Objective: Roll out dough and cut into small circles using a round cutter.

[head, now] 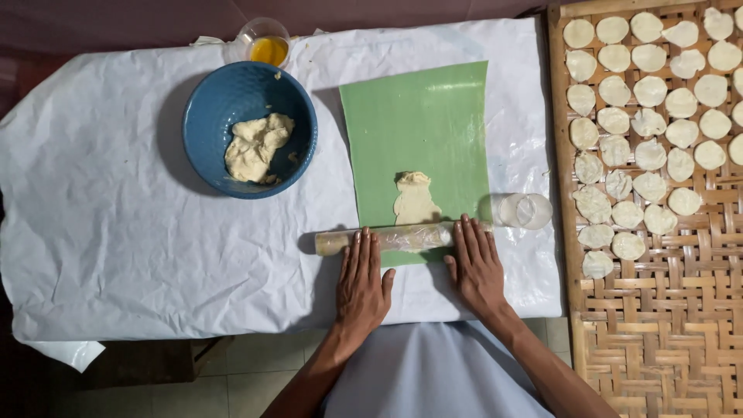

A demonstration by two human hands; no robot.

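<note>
While your left hand (361,279) and right hand (476,265) lay flat, fingers together, on the rolling pin (385,238), even pressure would have thinned the dough (416,199) uniformly.

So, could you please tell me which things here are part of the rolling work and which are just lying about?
In use:
left hand
right hand
rolling pin
flattened dough
green sheet

Lying about:
blue bowl of dough
small cup of yellow liquid
clear glass
woven tray with dough rounds
</note>
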